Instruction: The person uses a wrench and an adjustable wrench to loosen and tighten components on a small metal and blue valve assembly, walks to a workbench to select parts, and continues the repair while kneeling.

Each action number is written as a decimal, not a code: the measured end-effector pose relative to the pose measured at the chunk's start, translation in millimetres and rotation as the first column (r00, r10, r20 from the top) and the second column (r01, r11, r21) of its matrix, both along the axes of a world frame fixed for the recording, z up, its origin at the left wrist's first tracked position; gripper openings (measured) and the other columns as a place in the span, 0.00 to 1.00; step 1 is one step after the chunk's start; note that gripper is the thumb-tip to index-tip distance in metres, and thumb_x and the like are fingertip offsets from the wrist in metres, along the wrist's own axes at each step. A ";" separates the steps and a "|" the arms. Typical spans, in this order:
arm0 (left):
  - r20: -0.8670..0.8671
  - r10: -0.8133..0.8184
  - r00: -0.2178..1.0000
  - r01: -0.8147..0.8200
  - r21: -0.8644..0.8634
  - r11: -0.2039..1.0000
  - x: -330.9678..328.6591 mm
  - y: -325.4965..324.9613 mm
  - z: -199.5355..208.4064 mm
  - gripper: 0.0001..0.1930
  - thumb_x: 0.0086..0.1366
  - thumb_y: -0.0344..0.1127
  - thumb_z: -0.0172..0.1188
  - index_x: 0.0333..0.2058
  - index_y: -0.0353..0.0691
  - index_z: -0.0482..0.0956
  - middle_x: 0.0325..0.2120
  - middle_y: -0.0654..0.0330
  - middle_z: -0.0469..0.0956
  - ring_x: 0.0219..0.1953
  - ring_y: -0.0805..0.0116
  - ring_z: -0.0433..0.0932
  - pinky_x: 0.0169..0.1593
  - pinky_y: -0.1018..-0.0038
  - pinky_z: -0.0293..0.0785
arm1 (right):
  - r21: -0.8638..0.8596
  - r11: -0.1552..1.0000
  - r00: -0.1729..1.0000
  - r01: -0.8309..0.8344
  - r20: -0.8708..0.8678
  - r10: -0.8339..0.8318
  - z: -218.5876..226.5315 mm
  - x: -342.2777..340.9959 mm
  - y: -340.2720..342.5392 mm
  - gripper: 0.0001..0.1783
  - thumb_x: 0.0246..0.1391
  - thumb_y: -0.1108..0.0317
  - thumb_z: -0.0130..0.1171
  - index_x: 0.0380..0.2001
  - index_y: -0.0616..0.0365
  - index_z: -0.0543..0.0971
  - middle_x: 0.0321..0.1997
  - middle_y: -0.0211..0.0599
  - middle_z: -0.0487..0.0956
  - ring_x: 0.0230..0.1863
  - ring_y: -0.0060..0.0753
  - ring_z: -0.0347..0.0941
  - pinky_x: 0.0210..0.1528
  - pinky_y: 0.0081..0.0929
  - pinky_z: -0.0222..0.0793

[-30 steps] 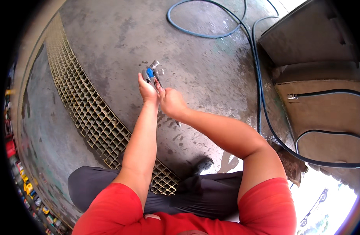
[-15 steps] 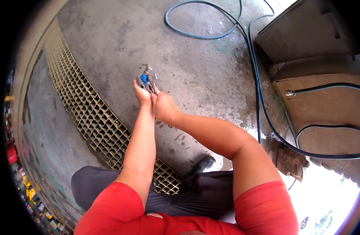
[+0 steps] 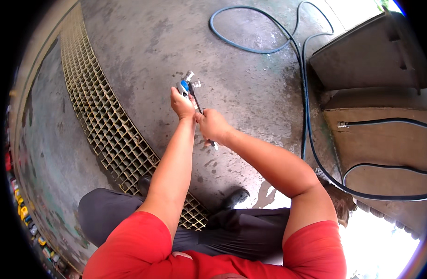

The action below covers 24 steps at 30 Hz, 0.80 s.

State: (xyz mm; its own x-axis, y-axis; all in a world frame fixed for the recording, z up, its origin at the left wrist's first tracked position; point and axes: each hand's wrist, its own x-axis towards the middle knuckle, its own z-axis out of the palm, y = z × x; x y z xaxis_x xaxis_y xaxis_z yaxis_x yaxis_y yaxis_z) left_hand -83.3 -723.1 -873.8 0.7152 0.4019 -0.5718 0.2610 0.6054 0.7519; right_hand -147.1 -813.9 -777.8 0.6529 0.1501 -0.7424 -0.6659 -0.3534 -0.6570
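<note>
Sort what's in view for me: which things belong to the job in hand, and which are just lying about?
In the job:
- blue-and-silver device, held in the left hand
- slim dark tool, gripped in the right hand

Apart from the hands, seemingly just there:
- blue hose, partly looped on the floor
- dark hose with a metal end
- dark container, upper right

Blue and silver fitting (image 3: pixel 185 85), slanted tool (image 3: pixel 198 100)

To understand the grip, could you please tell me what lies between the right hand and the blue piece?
In the head view, a dark tool shaft and fingers of the left hand lie there.
</note>
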 end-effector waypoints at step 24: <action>-0.051 -0.040 0.998 0.037 -0.061 0.997 -4.5 -2.1 -3.9 0.20 0.69 0.57 0.43 0.40 0.46 0.70 0.28 0.63 0.69 0.24 0.73 0.68 0.19 0.78 0.61 | -0.213 0.968 0.974 -0.131 0.155 0.166 -5.2 2.4 -16.6 0.20 0.66 0.61 0.46 0.34 0.71 0.74 0.24 0.56 0.79 0.18 0.48 0.78 0.25 0.41 0.77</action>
State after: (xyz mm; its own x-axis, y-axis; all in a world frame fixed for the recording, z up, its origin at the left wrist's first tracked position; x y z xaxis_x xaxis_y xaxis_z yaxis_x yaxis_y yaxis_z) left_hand -87.8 -725.2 -877.7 0.6978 0.3384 -0.6313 0.3233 0.6376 0.6993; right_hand -144.7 -830.5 -783.0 0.7539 0.1148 -0.6469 -0.4800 -0.5760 -0.6617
